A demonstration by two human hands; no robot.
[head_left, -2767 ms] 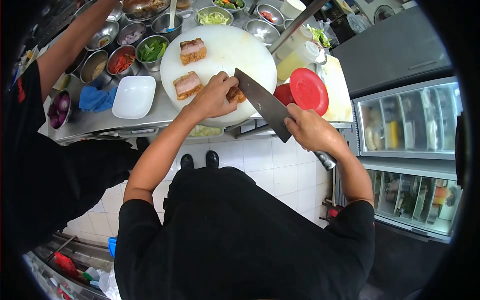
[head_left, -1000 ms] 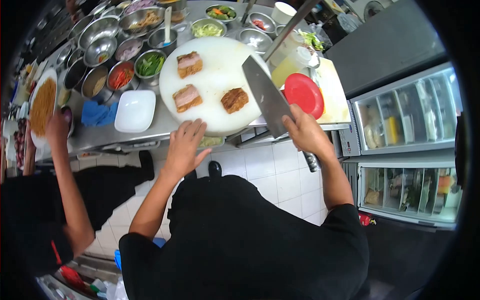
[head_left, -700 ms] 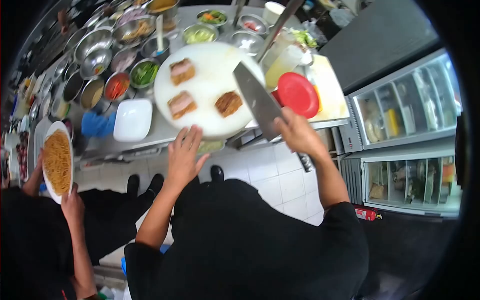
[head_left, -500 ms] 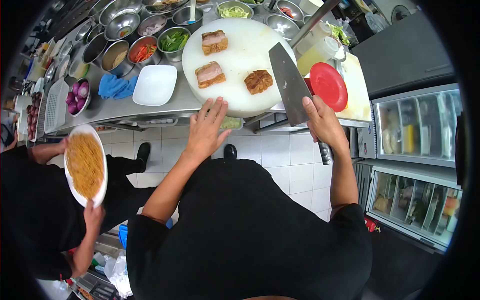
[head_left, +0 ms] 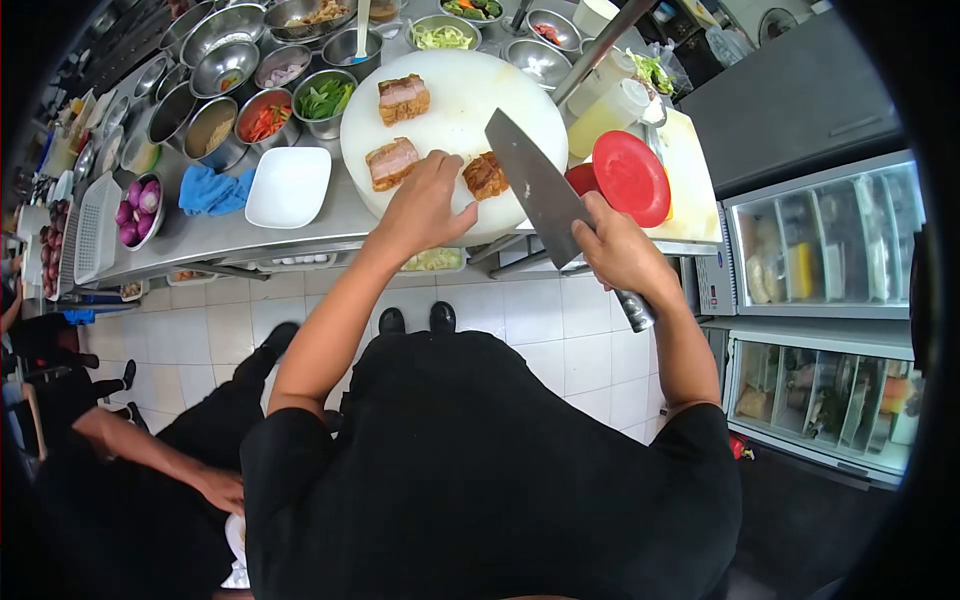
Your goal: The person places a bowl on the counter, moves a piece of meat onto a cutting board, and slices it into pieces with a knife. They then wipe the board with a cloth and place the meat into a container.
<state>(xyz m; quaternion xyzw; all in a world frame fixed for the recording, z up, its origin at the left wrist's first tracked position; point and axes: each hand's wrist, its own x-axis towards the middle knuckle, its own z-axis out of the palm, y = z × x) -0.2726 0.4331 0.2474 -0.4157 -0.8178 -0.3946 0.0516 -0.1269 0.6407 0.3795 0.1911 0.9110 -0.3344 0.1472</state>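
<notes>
Three blocks of crisp-skinned roast pork lie on a round white chopping board: a back pork piece, a left pork piece and a right pork piece with its browned side up. My left hand is over the board's near edge, thumb and fingers apart, its fingertips between the left and right pieces. In my right hand is a cleaver, gripped at the handle and blade heel. The broad blade slants across the board's right side, beside the right piece.
Left of the board are a white square plate, a blue cloth and several steel bowls of cut ingredients. A red plate is right of the cleaver, before squeeze bottles. Another person's arm reaches in at lower left.
My left hand has moved forward from the board's near edge to between the pork pieces. The cleaver stays in my right hand. The other person's noodle dish has gone from the left side.
</notes>
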